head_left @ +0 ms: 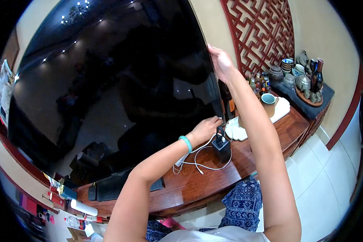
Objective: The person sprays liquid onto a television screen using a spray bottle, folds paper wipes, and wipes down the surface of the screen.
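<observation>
So nearest to me are my patterned trousers (pixel 244 201), right up against the wooden cabinet (pixel 189 191). On its top sits a black power block (pixel 222 153) with a white plug in it and white cables (pixel 201 171) looped around; I'd guess it's parked there so the leads reach easily.

Just beyond is my left hand (pixel 205 130), bracelet (pixel 186 144) on the wrist, fingers bunched at the lower right edge of the TV (pixel 117 92). There's a small pale bit at the tips, but I honestly can't make out whether I'm pinching it. The TV stands upright along the cabinet's far side, filling the left.

To the right, a cup (pixel 268 105) is on a white tray (pixel 284 108), partly behind my arm. My right hand (pixel 224 65) is farther up, against the same screen edge, probably as a steadying touch. Some fingers are hidden, so no idea if it's really gripping. Small bottles (pixel 266 82) and a red lattice panel (pixel 262 32) are farther back.
</observation>
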Available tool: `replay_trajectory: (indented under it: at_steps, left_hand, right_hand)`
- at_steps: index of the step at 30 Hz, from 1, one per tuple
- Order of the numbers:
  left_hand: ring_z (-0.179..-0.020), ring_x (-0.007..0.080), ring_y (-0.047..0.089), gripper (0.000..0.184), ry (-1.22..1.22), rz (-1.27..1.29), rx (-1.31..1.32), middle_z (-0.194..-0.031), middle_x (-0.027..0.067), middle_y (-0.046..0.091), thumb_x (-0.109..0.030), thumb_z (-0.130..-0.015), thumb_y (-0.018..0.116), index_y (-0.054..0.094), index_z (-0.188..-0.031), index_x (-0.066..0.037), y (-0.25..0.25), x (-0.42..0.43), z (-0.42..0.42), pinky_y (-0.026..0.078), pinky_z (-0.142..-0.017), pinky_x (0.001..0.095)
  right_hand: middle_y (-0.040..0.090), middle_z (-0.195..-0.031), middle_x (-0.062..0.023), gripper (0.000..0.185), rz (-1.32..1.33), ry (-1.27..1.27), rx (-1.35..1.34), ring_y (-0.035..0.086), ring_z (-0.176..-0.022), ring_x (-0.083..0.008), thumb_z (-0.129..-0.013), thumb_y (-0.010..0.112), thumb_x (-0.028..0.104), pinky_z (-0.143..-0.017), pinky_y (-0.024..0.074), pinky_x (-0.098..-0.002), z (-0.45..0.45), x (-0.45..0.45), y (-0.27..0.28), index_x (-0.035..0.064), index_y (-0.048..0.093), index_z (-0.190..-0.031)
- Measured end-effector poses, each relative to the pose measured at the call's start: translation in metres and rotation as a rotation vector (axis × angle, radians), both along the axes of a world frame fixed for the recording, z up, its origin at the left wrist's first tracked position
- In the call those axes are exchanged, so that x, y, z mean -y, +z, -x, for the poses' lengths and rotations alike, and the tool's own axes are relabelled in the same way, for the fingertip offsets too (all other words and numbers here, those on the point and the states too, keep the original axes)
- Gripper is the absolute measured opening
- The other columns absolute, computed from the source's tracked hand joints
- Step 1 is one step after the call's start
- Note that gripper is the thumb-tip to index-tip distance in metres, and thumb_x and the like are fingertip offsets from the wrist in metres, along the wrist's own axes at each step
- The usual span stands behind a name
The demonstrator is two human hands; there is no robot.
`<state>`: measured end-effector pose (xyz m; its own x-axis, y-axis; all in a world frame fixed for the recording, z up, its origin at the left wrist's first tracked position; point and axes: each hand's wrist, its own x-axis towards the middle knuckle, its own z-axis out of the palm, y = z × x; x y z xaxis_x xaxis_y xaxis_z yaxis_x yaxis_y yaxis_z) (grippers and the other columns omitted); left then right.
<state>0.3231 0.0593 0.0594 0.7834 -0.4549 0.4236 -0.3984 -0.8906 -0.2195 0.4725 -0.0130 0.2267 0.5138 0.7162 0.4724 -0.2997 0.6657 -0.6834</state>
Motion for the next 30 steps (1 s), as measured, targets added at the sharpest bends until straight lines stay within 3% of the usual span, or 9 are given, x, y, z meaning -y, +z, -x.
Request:
replay_trajectory:
  at_steps: [4,6,8,14,21,22,25,28,30]
  left_hand:
    - [-0.077,0.0316,0.059,0.017,-0.006,0.079,-0.12,-0.083,0.0142,0.055,-0.012,-0.081,0.055,0.055,-0.093,-0.001,-0.004,0.0,0.008,0.051,-0.071,0.0387]
    - [-0.085,0.0252,0.059,0.012,0.012,-0.115,-0.115,-0.088,0.0104,0.059,-0.015,-0.078,0.056,0.059,-0.079,-0.004,-0.018,-0.012,0.003,0.051,-0.075,0.0342]
    - [-0.09,0.0227,0.057,0.013,0.052,-0.299,-0.131,-0.091,0.0089,0.06,-0.015,-0.077,0.056,0.06,-0.076,-0.004,-0.007,-0.007,0.014,0.05,-0.077,0.0322]
    - [-0.083,0.0194,0.054,0.016,0.021,-0.461,-0.089,-0.087,0.0051,0.053,-0.013,-0.072,0.058,0.062,-0.082,-0.001,-0.002,-0.032,0.063,0.049,-0.077,0.0291]
    - [-0.097,0.0212,0.057,0.02,0.115,-0.402,-0.052,-0.097,0.0059,0.057,-0.012,-0.072,0.061,0.065,-0.087,0.001,0.009,-0.076,0.183,0.05,-0.087,0.0287]
    - [-0.099,0.0215,0.058,0.02,0.123,-0.38,-0.053,-0.099,0.0058,0.058,-0.012,-0.073,0.062,0.065,-0.088,0.001,0.01,-0.083,0.203,0.05,-0.089,0.0288]
    - [-0.096,0.0218,0.059,0.015,0.187,-0.427,-0.076,-0.098,0.007,0.058,-0.013,-0.076,0.061,0.065,-0.086,-0.001,0.017,-0.105,0.258,0.051,-0.086,0.0312]
    - [-0.091,0.0248,0.06,0.014,0.256,-0.189,-0.161,-0.091,0.0099,0.059,-0.013,-0.078,0.06,0.063,-0.084,-0.002,0.065,-0.113,0.291,0.051,-0.08,0.0336]
    - [-0.085,0.0288,0.061,0.014,0.539,-0.033,-0.096,-0.087,0.0123,0.06,-0.011,-0.076,0.062,0.063,-0.086,-0.002,0.137,-0.094,0.288,0.052,-0.076,0.0372]
  right_hand:
    - [0.062,-0.121,-0.0088,0.034,-0.02,-0.031,0.024,0.056,-0.112,-0.0211,-0.098,0.046,0.026,-0.1,0.0395,-0.0333,-0.004,-0.006,-0.001,0.002,0.057,-0.12]
    - [0.063,-0.119,-0.009,0.033,-0.008,-0.038,0.013,0.058,-0.11,-0.021,-0.098,0.047,0.025,-0.099,0.0416,-0.0336,-0.014,-0.014,-0.007,0.0019,0.058,-0.118]
    - [0.063,-0.119,-0.0092,0.032,-0.026,-0.039,-0.003,0.058,-0.109,-0.0207,-0.098,0.047,0.024,-0.099,0.0421,-0.0335,-0.014,-0.013,-0.008,0.0019,0.058,-0.118]
    - [0.061,-0.122,-0.0103,0.035,-0.02,-0.026,0.004,0.056,-0.114,-0.0229,-0.099,0.044,0.024,-0.101,0.0403,-0.0352,-0.015,-0.011,-0.008,0.0017,0.056,-0.123]
    - [0.06,-0.125,-0.0104,0.035,-0.029,-0.029,-0.036,0.056,-0.113,-0.0224,-0.1,0.041,0.023,-0.102,0.0401,-0.0349,-0.019,-0.012,-0.01,0.0,0.054,-0.123]
    - [0.053,-0.133,-0.0076,0.037,-0.057,-0.021,-0.009,0.047,-0.123,-0.0217,-0.099,0.044,0.023,-0.107,0.0308,-0.0348,-0.022,-0.013,-0.012,0.0006,0.052,-0.128]
    - [0.053,-0.133,-0.0086,0.038,-0.055,-0.067,-0.022,0.045,-0.124,-0.022,-0.1,0.043,0.023,-0.109,0.0292,-0.0349,-0.029,-0.018,-0.015,-0.0014,0.05,-0.128]
    - [0.052,-0.133,-0.009,0.038,-0.031,-0.067,-0.066,0.044,-0.125,-0.0216,-0.1,0.043,0.021,-0.11,0.0283,-0.0344,-0.01,-0.006,-0.006,-0.0023,0.05,-0.128]
    - [0.053,-0.132,-0.0093,0.036,-0.047,-0.031,-0.05,0.044,-0.125,-0.0215,-0.099,0.043,0.02,-0.11,0.0283,-0.0341,-0.027,-0.012,-0.01,-0.0017,0.05,-0.128]
